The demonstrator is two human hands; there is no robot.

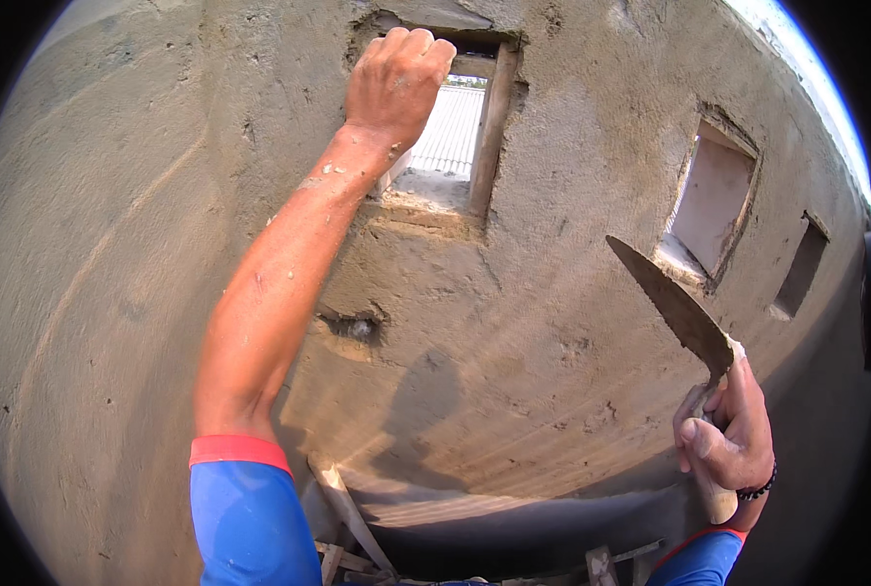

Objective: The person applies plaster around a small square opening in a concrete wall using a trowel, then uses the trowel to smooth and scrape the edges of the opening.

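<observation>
My left hand (pixel 396 86) is raised in a closed fist at the upper left corner of a small window opening, its knuckles over the rim. Whatever lies inside those fingers is hidden. Bits of mortar cling to the wrist and forearm. The opening has a wooden frame (pixel 494 132) with ragged mortar around it. At the right, my right hand (pixel 738 435) is wrapped round the wooden handle of a pointing trowel (pixel 678 311). Its stained metal blade points up and to the left, in front of the rendered wall (pixel 552 332).
Two more openings pierce the wall at the right, a wider one (pixel 717 200) and a narrow one (pixel 803 266). Below the first window is a rough hole (pixel 357 328). A wooden brace (pixel 349 513) leans at the bottom, near scaffold timbers (pixel 601 566). Corrugated roofing (pixel 452 127) shows outside.
</observation>
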